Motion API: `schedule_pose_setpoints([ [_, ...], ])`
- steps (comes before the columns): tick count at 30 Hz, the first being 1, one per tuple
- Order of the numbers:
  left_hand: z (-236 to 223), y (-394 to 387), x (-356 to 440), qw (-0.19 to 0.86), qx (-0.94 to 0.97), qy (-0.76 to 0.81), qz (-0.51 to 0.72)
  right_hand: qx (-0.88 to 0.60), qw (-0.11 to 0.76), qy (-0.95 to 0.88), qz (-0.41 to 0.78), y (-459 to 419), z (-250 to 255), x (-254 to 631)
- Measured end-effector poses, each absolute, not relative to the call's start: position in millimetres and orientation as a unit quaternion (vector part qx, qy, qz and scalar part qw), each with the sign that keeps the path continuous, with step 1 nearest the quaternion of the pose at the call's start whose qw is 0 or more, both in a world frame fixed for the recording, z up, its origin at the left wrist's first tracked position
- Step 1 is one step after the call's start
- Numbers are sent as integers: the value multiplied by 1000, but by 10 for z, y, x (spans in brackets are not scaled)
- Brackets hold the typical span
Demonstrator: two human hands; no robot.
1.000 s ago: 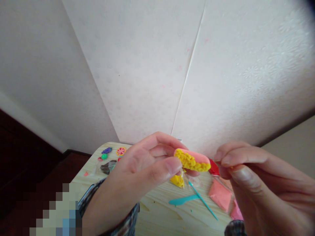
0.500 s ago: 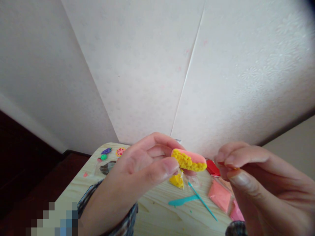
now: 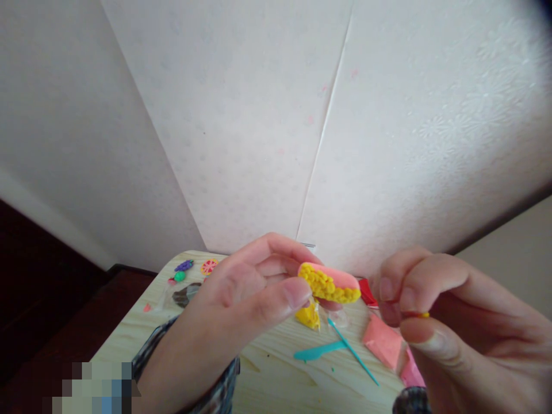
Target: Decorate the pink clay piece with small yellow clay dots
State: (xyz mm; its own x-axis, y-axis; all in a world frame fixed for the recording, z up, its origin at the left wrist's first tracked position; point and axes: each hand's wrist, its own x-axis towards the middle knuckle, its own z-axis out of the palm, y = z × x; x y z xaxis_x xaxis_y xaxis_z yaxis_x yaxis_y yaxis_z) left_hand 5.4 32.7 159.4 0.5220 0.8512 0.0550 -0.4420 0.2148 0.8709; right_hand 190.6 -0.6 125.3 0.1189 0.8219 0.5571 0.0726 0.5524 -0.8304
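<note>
A pink clay piece (image 3: 340, 278), its near side covered with small yellow clay lumps (image 3: 321, 282), is held between the thumb and fingers of my left hand (image 3: 259, 293). To the right and apart from it, my right hand (image 3: 448, 310) is closed in a pinch. A tiny yellow bit of clay (image 3: 426, 314) shows between thumb and fingertips, with some red beside it; most of it is hidden. Below the hands, a thin blue stick tool (image 3: 356, 356) lies across the end of a blue plastic knife (image 3: 317, 351).
On the wooden table (image 3: 263, 382) lie a yellow clay packet (image 3: 307, 317), a red packet (image 3: 368, 292), a salmon packet (image 3: 383, 342) and a pink packet (image 3: 413, 371). Purple grapes (image 3: 184, 265), a green ball (image 3: 179, 276) and a citrus slice (image 3: 209, 266) sit far left. A white wall (image 3: 250, 115) rises behind.
My right fingers have shifted their pinch, so more of the yellow bit shows. My left hand and the pink clay piece have drifted slightly left as the view moved.
</note>
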Motion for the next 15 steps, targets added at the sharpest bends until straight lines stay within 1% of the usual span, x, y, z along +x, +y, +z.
schedule_pose_setpoints([
  [8, 1593, 337, 35, 729, 479, 252, 418, -393, 639, -607, 262, -9, 1272, 1862],
  [15, 1571, 356, 43, 734, 480, 226, 423, -388, 640, -598, 289, 13, 1288, 1866],
])
